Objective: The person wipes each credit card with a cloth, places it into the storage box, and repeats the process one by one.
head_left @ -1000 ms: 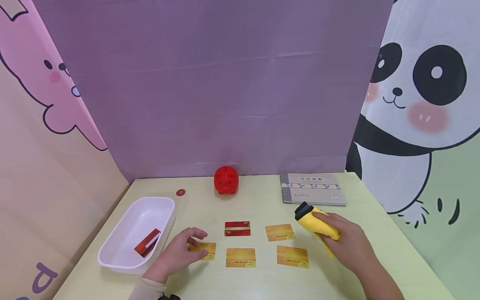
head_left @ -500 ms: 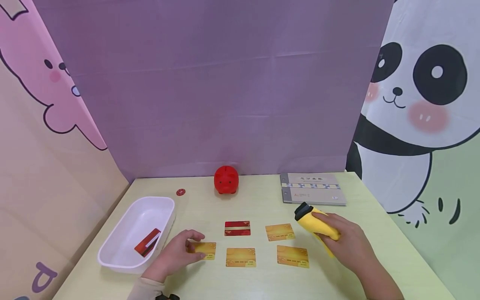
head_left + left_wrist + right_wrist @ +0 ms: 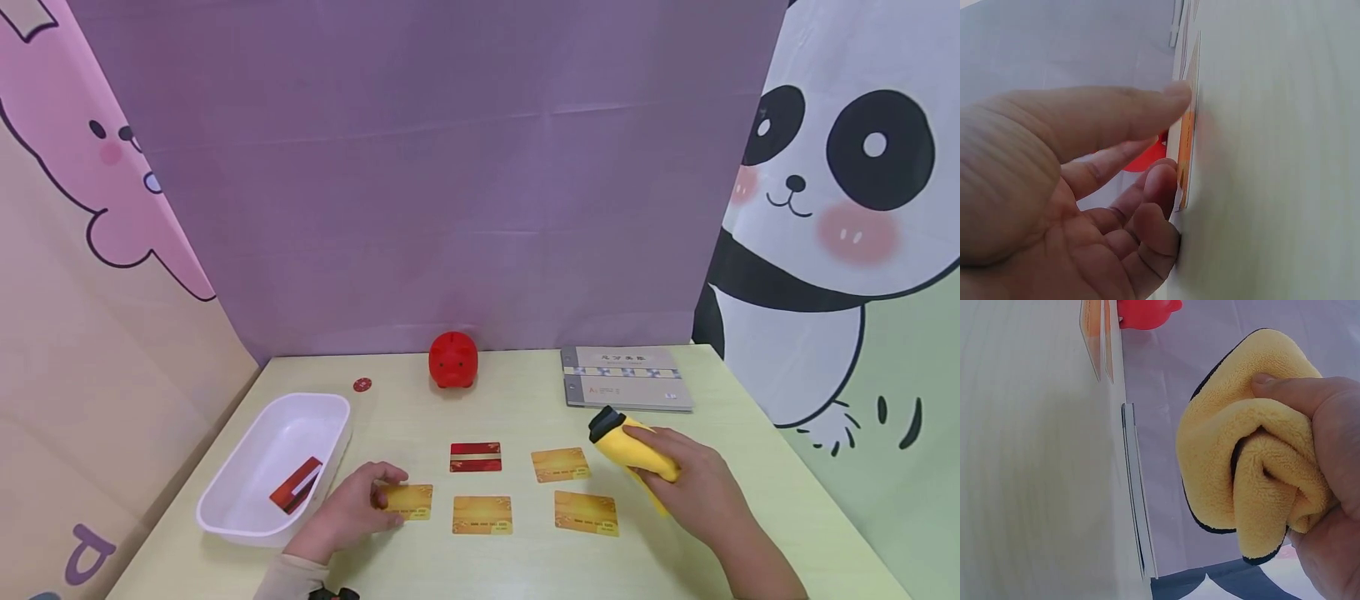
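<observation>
My left hand is low at the left end of a gold bank card, which lies flat on the table. Its thumb and curled fingers hold the card by its edges; in the left wrist view the card shows edge-on against the fingertips. A folded yellow cloth with dark edging is gripped in my right hand, raised at the right of the cards. The right wrist view shows the cloth bunched in the grip. Other gold cards and a red card lie between the hands.
A white plastic basin stands at the left with a red card inside. Along the back are a small red disc, a red piggy bank and a grey album. A purple cloth backdrop rises behind the table.
My left hand has slid slightly left and its thumb has drawn back to the card's left end, uncovering more of the card. The right hand and cloth have stayed almost still.
</observation>
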Demonstrator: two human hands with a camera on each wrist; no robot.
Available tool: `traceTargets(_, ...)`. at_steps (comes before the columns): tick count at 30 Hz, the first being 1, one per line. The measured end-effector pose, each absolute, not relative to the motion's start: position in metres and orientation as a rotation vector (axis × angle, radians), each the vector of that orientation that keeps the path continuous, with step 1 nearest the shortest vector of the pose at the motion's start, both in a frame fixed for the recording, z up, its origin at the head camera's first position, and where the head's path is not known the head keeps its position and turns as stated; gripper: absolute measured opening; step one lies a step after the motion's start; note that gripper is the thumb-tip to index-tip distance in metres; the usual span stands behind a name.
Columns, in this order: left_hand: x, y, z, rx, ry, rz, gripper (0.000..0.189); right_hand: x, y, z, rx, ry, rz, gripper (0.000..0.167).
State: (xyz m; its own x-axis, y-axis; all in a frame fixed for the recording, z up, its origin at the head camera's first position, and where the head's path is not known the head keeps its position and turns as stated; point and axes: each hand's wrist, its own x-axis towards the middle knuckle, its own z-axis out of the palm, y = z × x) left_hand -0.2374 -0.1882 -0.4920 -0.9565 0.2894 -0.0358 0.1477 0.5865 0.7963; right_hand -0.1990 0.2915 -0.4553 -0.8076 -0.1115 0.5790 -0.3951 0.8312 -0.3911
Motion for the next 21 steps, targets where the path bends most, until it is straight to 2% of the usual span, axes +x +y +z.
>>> traceTargets(21,-0.2366,-0.1896,-0.4954,0.318,2.785,1.215,0.047,-0.1993,0.2907,-0.4566,0.38,-2.463,0.678,0.064)
